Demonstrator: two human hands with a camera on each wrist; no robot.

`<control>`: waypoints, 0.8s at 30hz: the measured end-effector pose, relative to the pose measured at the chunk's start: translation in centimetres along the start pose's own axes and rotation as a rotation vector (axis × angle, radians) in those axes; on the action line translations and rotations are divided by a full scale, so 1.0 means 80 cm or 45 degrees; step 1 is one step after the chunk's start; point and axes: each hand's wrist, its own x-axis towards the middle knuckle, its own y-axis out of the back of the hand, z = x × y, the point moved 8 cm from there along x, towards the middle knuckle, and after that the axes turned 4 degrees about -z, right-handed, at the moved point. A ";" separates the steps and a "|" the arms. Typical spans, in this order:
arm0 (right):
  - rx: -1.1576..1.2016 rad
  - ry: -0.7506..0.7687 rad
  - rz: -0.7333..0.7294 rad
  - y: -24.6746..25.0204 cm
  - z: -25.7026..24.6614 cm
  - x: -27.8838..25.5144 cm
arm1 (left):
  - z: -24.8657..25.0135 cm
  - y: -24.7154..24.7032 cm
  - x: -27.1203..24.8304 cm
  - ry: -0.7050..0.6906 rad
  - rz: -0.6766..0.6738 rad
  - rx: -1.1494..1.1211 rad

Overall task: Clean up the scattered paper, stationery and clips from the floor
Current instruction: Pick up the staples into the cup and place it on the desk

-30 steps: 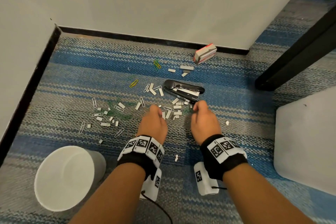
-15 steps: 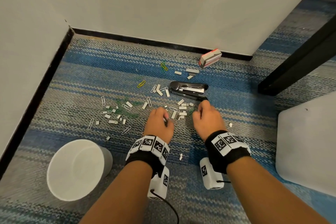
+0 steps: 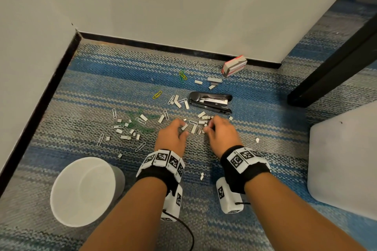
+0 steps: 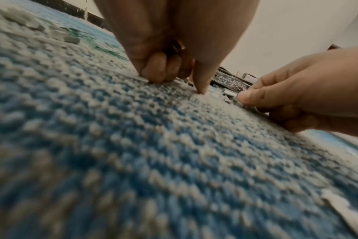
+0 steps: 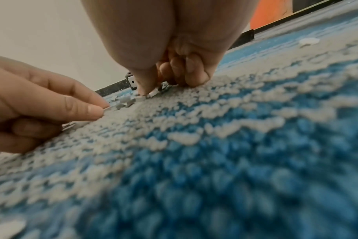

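Note:
Silver staple strips (image 3: 201, 122) and coloured paper clips (image 3: 138, 122) lie scattered on the blue-grey carpet, with a black stapler (image 3: 210, 101) just beyond them. Both hands are down on the carpet in the staple pile. My left hand (image 3: 179, 128) has its fingers curled, and its thumb and forefinger pinch a staple strip (image 5: 110, 107) in the right wrist view. My right hand (image 3: 210, 128) is curled too, its fingertips (image 5: 194, 80) and thumb closing on staple pieces (image 5: 155, 92). What lies under either palm is hidden.
A white cup-shaped bin (image 3: 83, 191) stands at the near left. A red and white staple box (image 3: 234, 65) lies by the skirting. Paper scraps (image 3: 202, 176) lie between my wrists. A white block (image 3: 342, 159) and a black leg (image 3: 336, 67) bound the right side.
Both hands have stayed at the staple pile with only small finger movements. The head view has shifted slightly.

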 end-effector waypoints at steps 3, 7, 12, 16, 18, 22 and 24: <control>0.047 0.008 0.018 0.000 0.000 -0.004 | -0.001 0.001 -0.002 0.009 0.026 -0.016; 0.024 0.018 -0.007 -0.002 -0.001 -0.009 | -0.002 0.002 -0.004 0.040 0.035 -0.041; 0.081 0.022 0.033 0.002 -0.004 -0.011 | 0.004 0.007 -0.012 0.018 0.061 -0.090; 0.275 -0.031 0.099 0.006 0.004 -0.015 | 0.004 0.015 -0.022 0.120 0.063 -0.240; 0.352 -0.065 0.138 0.009 0.011 -0.017 | 0.001 0.016 -0.029 0.190 0.043 -0.354; 0.254 0.001 0.070 0.006 0.002 -0.015 | -0.008 0.013 -0.043 0.369 -0.006 -0.756; 0.127 0.027 -0.011 -0.004 -0.007 -0.014 | -0.006 0.012 -0.052 0.407 -0.049 -0.946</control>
